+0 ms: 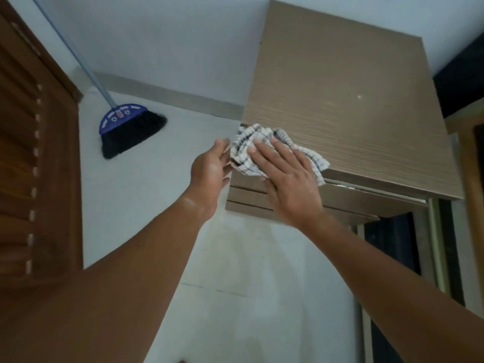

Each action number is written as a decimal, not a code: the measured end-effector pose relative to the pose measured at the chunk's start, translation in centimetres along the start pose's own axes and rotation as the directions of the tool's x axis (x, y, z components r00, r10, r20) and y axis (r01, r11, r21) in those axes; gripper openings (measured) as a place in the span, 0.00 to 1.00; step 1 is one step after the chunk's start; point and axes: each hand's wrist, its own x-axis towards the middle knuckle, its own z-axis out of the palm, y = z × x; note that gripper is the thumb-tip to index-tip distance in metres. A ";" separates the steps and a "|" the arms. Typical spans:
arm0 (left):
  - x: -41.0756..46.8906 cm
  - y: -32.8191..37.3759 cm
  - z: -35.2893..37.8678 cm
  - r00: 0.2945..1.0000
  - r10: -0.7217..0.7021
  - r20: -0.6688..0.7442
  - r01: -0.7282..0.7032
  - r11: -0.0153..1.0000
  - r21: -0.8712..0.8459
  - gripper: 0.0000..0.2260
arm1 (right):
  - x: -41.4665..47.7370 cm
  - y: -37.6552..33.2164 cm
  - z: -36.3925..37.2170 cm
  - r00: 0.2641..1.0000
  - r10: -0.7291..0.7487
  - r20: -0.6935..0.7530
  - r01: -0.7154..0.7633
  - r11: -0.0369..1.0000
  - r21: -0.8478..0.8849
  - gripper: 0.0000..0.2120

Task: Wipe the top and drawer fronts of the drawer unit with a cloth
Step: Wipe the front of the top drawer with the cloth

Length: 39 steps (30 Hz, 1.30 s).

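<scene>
Two bare forearms reach up from the bottom edge toward a drawer unit (pixel 340 100) with a pale wood-grain top. Nearest, the right hand (pixel 284 179) lies flat, fingers spread, palm pressing a white cloth (pixel 251 153) with dark check lines onto the front left corner of the top. That hand does not grip the cloth; it only holds it down. Part of the cloth spills over the front edge and hangs against the uppermost drawer front (pixel 248 189), and the heel of the right hand covers the same edge. Just left of it, the left hand (pixel 209 171) is loosely curled, its fingertips touching the unit's left side at the corner, beside the bunched cloth; whether they pinch the cloth cannot be told. Below the top, two more drawer fronts show as stacked bands. Farther off, on the white floor (pixel 157 192), a broom (pixel 131 129) with a blue head and black bristles leans on the wall. At far left stands a brown slatted door (pixel 31 153).
</scene>
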 end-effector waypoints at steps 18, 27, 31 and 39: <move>11.3 -17.6 3.2 0.068 0.998 -0.012 -0.661 0.054 0.748 0.23 | -2.4 5.0 15.3 0.733 -0.234 -0.639 -0.010 0.935 -0.354 0.26; 7.8 -19.2 8.6 0.085 0.931 0.354 -0.460 -0.279 0.843 0.18 | -8.0 11.3 10.9 0.708 -0.075 -0.702 -0.218 0.922 -0.319 0.21; 5.5 -19.4 11.5 0.121 0.922 0.368 -0.480 -0.270 0.835 0.14 | -10.6 12.6 9.0 0.692 0.063 -0.719 -0.319 0.920 -0.227 0.16; 3.9 -20.5 12.5 0.129 0.975 0.183 -0.552 -0.083 0.829 0.13 | -15.6 18.4 6.3 0.531 0.277 -0.800 -0.478 0.878 -0.013 0.12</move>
